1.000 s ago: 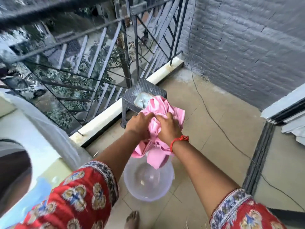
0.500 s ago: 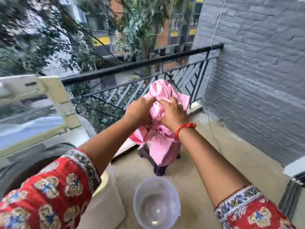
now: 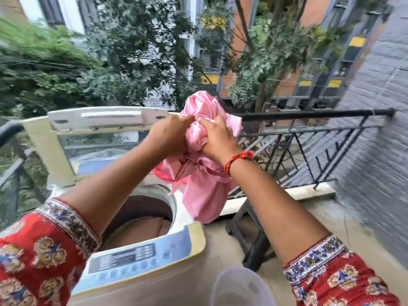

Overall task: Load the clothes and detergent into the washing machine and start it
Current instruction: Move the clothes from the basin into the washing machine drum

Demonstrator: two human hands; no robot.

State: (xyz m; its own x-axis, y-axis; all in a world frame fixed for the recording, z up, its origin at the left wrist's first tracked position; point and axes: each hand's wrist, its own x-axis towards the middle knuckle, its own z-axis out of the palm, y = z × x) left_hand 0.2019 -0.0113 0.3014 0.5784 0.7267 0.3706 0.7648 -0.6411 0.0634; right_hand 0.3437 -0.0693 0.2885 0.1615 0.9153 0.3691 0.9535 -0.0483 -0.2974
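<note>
A bunched pink garment (image 3: 205, 191) hangs in the air, gripped by both hands. My left hand (image 3: 171, 134) holds its left side and my right hand (image 3: 217, 140), with a red thread at the wrist, holds its right side. The bundle is just right of and above the drum opening of the white top-loading washing machine (image 3: 154, 272). The machine's lid (image 3: 106, 120) stands raised at the back. Brown cloth (image 3: 141, 228) lies inside the drum. The control panel (image 3: 128, 259) faces me at the front. No detergent is in view.
A translucent plastic bowl (image 3: 240, 288) sits on the floor at the machine's right front. A dark stool (image 3: 254, 244) stands behind it. A black balcony railing (image 3: 309, 138) runs along the back, and a grey brick wall (image 3: 379, 129) closes the right side.
Both hands have lifted the pink garment up from the stool and bowl and carried it left toward the machine's open drum. The view has risen and turned left.
</note>
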